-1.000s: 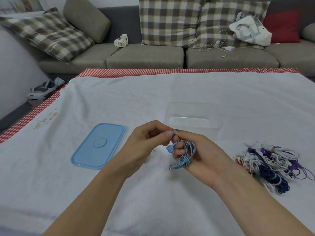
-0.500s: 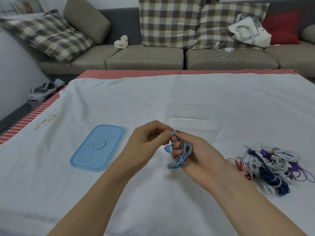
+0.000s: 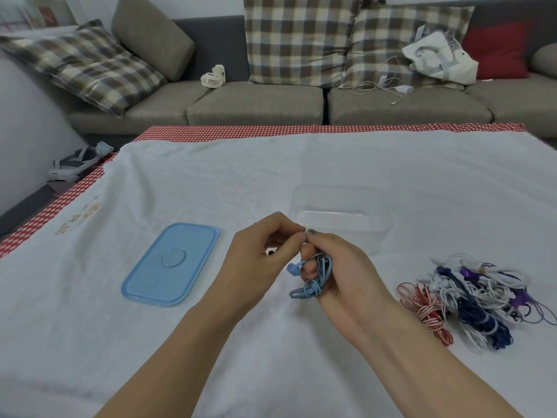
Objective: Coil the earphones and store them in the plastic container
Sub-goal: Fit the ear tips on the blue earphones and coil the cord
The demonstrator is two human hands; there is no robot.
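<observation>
The blue earphones (image 3: 313, 279) sit bundled in the right hand (image 3: 340, 267), whose fingers curl round the loops just above the counter (image 3: 271, 176), near its middle. The left hand (image 3: 265, 251) meets it from nine o'clock, thumb and forefinger pinched together at the top of the bundle, seemingly on the cord's loose end, though the pinch itself is too small to make out. One blue earbud pokes out free on the left of the coil, and a tail of loops hangs below the fingers. From where I stand, the risk is plain: the coil looks loosely wound and untied, so if either grip eases, the loops will likely spring apart and need winding again. The dangling earbud could also snag on a finger. The clear plastic container (image 3: 340, 218) stands just beyond the hands at twelve o'clock, nearly invisible against the white cloth, so its rim could be clipped and the box shoved away. Its blue lid (image 3: 171, 263) lies at nine o'clock. At three o'clock lies a heap of other earphones (image 3: 470, 297), tangled enough to drag several along.
</observation>
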